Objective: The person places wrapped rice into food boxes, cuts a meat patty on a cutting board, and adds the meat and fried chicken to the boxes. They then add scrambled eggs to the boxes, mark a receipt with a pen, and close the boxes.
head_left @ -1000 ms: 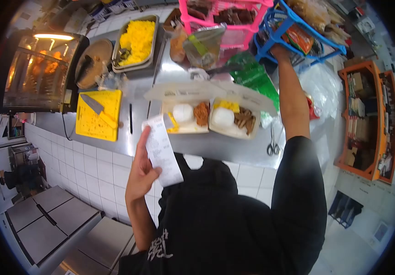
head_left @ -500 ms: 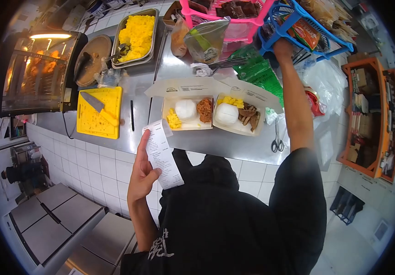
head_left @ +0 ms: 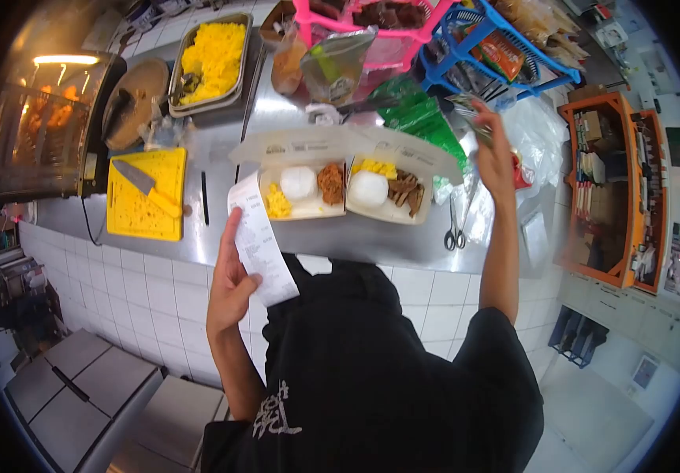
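My left hand (head_left: pixel 232 284) pinches a long printed receipt (head_left: pixel 263 251) between thumb and fingers, over the counter's front edge. Raised over the right of the counter, my right hand (head_left: pixel 495 154) has its fingers closed around something small and flat, smeared by motion. Two open cardboard meal boxes stand side by side between my hands. In the left box (head_left: pixel 308 214) are white rice, yellow scrambled egg and a piece of fried chicken. The right box (head_left: pixel 387 215) holds rice, egg and brown strips of meat. Scissors (head_left: pixel 455 236) lie to the right of the boxes.
A knife (head_left: pixel 147 185) rests on a yellow cutting board (head_left: pixel 143 225) at left, near a lit glass-fronted warmer (head_left: pixel 48 134). Behind stand a metal tray (head_left: pixel 237 87) of yellow food, a pink basket (head_left: pixel 403 35) and a blue basket (head_left: pixel 434 67). Green plastic (head_left: pixel 419 118) lies behind the boxes.
My right hand has come out of the blue basket and back toward me, now with something small in its fingers. My left hand still holds the receipt. The whole view has shifted slightly.
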Available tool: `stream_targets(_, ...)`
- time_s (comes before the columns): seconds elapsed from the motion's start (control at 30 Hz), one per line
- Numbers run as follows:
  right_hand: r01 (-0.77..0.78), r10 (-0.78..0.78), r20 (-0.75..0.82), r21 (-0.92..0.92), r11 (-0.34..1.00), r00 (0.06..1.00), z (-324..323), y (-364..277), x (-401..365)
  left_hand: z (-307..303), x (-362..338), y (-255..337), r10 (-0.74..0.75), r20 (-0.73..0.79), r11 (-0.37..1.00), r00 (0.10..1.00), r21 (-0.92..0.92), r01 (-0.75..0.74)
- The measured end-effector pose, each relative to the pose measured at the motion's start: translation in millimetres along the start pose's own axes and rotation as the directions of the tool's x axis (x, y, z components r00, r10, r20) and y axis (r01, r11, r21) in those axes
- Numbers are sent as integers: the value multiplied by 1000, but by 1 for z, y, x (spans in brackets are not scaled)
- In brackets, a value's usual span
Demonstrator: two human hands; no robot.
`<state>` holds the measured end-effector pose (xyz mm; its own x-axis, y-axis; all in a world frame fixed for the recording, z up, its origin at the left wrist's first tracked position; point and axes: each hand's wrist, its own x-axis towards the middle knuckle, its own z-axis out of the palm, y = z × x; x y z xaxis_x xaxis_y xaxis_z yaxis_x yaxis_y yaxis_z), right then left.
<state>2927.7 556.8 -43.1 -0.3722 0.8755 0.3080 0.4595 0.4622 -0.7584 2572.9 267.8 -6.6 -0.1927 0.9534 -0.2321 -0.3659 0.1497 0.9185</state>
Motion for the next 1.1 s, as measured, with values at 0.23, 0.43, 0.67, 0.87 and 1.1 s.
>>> stream_targets(0.23,-142,69,162,492,859,984,0,-89,-80,-19,-6,-11,47,-44,999,998,-14,-48)
stream_targets(0.43,-511,403,395,222,830,826,47,-53,-120,-13,-7,-12,19,-39,1000,999,-11,-20)
stream_targets(0.67,-415,347,283,235,879,894,73,-73,-86,-23,-11,-16,10,-38,1000,999,3,-10)
stream_targets(0.87,-59,136,500,-167,984,855,185,-91,-81,-31,-13,-18,21,-54,998,998,61,-18)
stream_targets(1.1,-198,214,277,-85,976,937,132,-65,-76,-47,-21,-29,-64,-153,983,986,162,88)
